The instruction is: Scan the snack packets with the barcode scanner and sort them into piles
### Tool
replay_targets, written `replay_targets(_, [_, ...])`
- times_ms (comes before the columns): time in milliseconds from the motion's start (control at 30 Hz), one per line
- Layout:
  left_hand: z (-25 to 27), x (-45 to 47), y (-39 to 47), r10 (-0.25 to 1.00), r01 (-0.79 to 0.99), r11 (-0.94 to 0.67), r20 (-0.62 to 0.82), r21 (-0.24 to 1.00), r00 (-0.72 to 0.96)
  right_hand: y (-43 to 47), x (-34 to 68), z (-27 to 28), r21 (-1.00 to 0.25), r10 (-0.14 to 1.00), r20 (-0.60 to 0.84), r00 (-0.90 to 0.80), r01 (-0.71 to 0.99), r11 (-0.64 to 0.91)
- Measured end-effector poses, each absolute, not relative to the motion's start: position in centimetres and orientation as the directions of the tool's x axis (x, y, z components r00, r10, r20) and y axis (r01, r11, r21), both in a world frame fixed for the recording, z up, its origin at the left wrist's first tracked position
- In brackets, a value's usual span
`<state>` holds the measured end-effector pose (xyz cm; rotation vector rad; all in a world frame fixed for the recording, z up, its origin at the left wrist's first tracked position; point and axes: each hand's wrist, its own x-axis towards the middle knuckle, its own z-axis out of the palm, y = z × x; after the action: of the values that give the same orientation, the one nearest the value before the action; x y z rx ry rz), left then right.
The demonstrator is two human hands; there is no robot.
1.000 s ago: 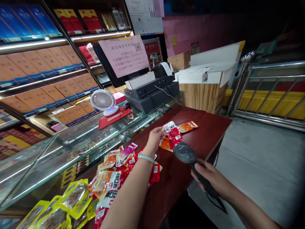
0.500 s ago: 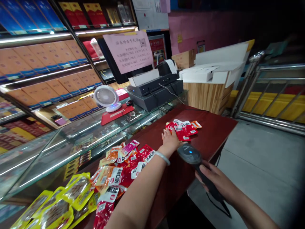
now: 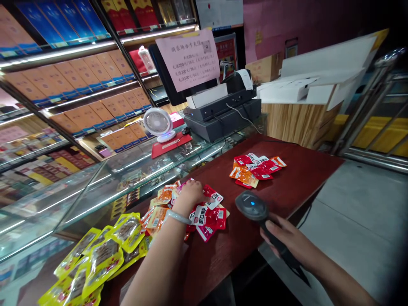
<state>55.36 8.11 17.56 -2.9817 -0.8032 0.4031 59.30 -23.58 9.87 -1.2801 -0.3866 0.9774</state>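
Bench [image 3: 306,168] with packet scanning judged partway through: a smaller mixed pile [image 3: 259,169] near the far end seems done; a middle pile [image 3: 207,219] and yellow packets [image 3: 105,257] toward the near end seem left. Right grip [image 3: 283,236], closed around the scanner [image 3: 251,206]; left grip [image 3: 190,195], over the middle pile, hold indeterminable.

reddish-brown surface [image 3: 212,265] | far part: small pile of red and orange packets [image 3: 259,170] | middle: larger mixed-colour packet heap [image 3: 214,216] | near left: yellow-edged packets [image 3: 104,254]
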Motion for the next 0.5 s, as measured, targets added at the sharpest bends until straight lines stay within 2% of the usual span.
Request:
replay_targets(100, [16.1,55.2,8.2,0.507,0.509,-0.859,-0.203,-0.048,0.837,-23.4,58.9,9.9,-0.926,0.800,-0.239,0.551,-0.377,-0.017])
replay_targets(167, [15.4,55.3,8.3,0.527,0.535,-0.845,-0.135,0.024,0.839,-23.3,58.7,10.0,-0.931,0.808,-0.215,0.549,-0.366,0.001])
replay_targets(233, [14.9,55.4,8.5,0.539,0.541,-0.822,-0.061,0.176,0.840,-23.3,58.5,10.1,-0.935,0.805,-0.201,0.557,-0.354,0.011])
replay_targets(333, [14.2,55.5,8.8,0.544,0.488,-0.725,-0.029,0.486,0.838,-23.1,58.3,10.4,-0.943,0.801,-0.202,0.563,-0.333,-0.003])
replay_targets(433, [13.7,55.6,8.6,0.551,0.444,-0.465,-0.142,0.766,0.822,-22.7,58.0,10.7,-0.944,0.816,-0.194,0.545,-0.329,-0.005])
replay_targets(500, [13.4,55.7,8.0,0.536,0.404,-0.272,-0.211,0.874,0.818,-22.4,57.8,10.9,-0.945,0.820,-0.179,0.543,-0.327,0.010])
